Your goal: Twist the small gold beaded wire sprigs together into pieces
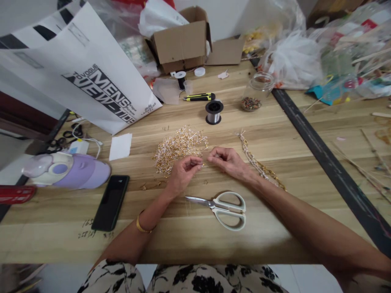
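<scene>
Over the table, my left hand point(184, 173) pinches a small shiny gold piece point(202, 165) at its fingertips; its exact kind is too small to make out. Close by on the right, my right hand point(228, 162) is closed in a pinch, and whatever it grips is too fine to see. A loose pile of gold and clear beads point(179, 144) lies just behind my left hand. Beaded strands point(255, 162) in gold and silver stretch beside my right wrist. Nearer to me rest scissors point(218, 207) with pale handles, blades pointing left.
Behind the hands stand a wire spool point(214, 113), a yellow-black cutter point(199, 97) and a clear jar point(258, 89) of mixed beads. On the left are a phone point(110, 202), a purple bottle point(82, 170), a paper square point(120, 147) and a large white bag point(91, 53).
</scene>
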Available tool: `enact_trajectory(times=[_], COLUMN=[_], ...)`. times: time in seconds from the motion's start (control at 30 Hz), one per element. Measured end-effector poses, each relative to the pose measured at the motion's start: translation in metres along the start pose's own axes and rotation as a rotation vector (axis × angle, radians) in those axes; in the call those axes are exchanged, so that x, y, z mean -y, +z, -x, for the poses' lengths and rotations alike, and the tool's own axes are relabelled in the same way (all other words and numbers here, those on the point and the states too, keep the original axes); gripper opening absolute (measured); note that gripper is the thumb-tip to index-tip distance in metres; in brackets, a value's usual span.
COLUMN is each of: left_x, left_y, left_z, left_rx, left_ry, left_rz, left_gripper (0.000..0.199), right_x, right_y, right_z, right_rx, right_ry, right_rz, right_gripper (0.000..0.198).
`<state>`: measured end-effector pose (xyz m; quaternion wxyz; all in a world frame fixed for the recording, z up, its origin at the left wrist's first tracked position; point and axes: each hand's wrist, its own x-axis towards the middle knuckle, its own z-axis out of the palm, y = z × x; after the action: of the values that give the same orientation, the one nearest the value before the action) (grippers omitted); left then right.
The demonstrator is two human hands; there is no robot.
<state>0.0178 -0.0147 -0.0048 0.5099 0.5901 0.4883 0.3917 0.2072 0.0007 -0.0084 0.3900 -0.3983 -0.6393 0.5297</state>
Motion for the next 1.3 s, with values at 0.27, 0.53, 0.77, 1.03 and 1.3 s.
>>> enact_trajectory(times=[0.27,0.53,0.77,1.03,1.3], left_x=[-0.0046,-0.0064,-0.0057,-0.0045,-0.0043], left_y=[0.0011,-0.0031,-0.0008,0.0016,0.0018], left_z=[0.0024,0.0005,-0.0017,-0.0024,-0.0012], left_rx=[0.000,0.084,0.101,0.108,0.104], left_ry=[0.026,-0.013,0.011,0.030,0.023], left_rz=[-0.093,-0.056,-0.113,-0.170,-0.223], left_gripper=[0.018,0.021,0.019,0.015,0.013], right_x=[0.0020,0.0085,0.0050,0.0063,0.0027], right_y=[0.0013,0.0028,0.0043,0.0055,0.0036], right_z=[0.0001,0.0007,0.0011,0.0010,0.0006], right_rx=[-0.006,-0.002,0.014,0.018,-0.012], right_ry=[-0.024,-0.046,-0.045,-0.043,-0.100], right_rz=[0.036,0.062,0.078,0.116,0.213], right_gripper=[0.025,0.026,0.026,0.025,0.028])
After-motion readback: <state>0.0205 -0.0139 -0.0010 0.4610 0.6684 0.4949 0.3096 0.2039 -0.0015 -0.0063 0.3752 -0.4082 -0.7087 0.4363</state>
